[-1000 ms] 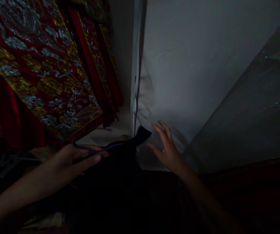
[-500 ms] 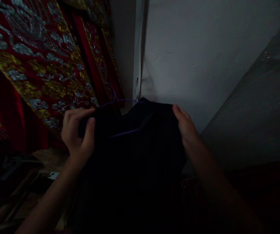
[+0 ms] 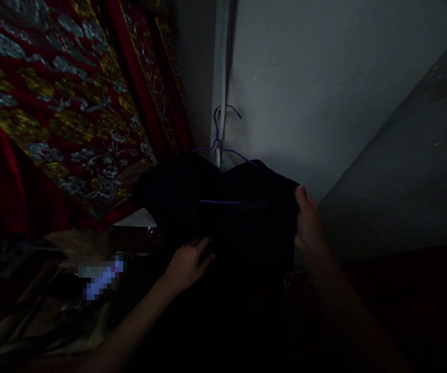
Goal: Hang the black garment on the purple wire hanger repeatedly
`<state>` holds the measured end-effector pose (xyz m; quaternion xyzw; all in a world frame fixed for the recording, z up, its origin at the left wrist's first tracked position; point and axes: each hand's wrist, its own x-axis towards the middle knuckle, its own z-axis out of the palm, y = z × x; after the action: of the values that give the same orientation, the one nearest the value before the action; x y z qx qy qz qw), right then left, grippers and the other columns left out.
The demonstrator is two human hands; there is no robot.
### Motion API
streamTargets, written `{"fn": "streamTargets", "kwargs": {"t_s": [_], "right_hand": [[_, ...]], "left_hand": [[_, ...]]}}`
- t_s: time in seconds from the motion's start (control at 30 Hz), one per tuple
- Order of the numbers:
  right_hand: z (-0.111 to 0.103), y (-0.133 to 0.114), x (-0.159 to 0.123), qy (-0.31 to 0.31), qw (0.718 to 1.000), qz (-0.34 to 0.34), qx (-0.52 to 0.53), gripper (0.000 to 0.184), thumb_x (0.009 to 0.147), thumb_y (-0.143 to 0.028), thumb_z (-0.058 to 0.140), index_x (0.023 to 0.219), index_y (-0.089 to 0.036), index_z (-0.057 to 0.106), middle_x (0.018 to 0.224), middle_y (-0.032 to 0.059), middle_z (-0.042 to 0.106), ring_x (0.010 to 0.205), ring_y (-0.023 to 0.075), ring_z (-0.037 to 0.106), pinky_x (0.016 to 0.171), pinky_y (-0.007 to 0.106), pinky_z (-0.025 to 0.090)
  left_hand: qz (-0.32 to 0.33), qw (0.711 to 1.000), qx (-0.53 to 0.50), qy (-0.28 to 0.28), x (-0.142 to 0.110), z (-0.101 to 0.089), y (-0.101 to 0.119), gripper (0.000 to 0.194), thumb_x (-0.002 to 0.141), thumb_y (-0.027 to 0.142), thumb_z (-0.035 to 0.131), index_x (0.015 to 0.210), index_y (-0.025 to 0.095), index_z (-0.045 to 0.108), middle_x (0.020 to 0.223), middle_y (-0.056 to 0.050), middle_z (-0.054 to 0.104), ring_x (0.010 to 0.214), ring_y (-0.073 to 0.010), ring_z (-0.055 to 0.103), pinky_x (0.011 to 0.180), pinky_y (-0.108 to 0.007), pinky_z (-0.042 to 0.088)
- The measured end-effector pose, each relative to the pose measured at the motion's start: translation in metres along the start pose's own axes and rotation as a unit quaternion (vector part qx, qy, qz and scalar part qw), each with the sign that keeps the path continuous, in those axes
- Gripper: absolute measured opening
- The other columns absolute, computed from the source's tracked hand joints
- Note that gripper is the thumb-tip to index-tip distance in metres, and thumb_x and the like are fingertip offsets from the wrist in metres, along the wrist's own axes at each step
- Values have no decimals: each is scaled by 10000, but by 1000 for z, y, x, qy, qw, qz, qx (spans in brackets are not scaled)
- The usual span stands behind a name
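A black garment that looks like a shirt hangs on a thin purple hanger. The hanger's hook is up against a pale vertical strip on the wall, and its lower bar shows across the neck opening. My right hand pinches the garment at the shoulder or sleeve on the right. In front of the garment's chest is my left hand, thumb and fingers apart; whether it touches the cloth is hard to see. Darkness hides the garment's lower part.
Red cloth with gold and silver embroidery hangs at the left. The pale wall stands behind, with a darker slanting panel at right. Wooden poles and a blurred-out bluish item lie lower left.
My left hand has let go of the garment's left shoulder and moved down and right to its front. The hanger's hook has come up against the strip. My right hand keeps its hold, slightly lower.
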<state>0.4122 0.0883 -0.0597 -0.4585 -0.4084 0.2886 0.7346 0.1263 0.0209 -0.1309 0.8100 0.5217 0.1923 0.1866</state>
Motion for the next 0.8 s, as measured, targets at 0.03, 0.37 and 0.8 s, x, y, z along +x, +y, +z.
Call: {"fn": "streamTargets", "kwargs": {"t_s": [0.03,0.37,0.8], "right_hand": [[2,2,1,11,999,30,12,445,844,-606,674,1099,-245,728,1177,55,750,1209,240,658,1043,434,530],[8,16,9,85,996,-20,17,375,862,-510,655,1088,-211,678,1136,65,708,1174,244,642,1010,432,519],[7,73,-198,-161,981,85,-65,269,725,-214,675,993,-240,678,986,49,721,943,247,692,858,385,572]], "left_hand": [[-7,1000,1,8,0,3,-1,387,989,354,530,1358,238,544,1232,-101,704,991,-251,729,822,-348,566],[-22,999,-31,5,21,16,1,149,965,347,577,1035,227,631,890,-47,713,816,-221,706,707,-295,503],[32,975,-198,90,-16,26,36,76,966,307,629,975,237,657,952,-27,719,916,-203,699,843,-312,530]]}}
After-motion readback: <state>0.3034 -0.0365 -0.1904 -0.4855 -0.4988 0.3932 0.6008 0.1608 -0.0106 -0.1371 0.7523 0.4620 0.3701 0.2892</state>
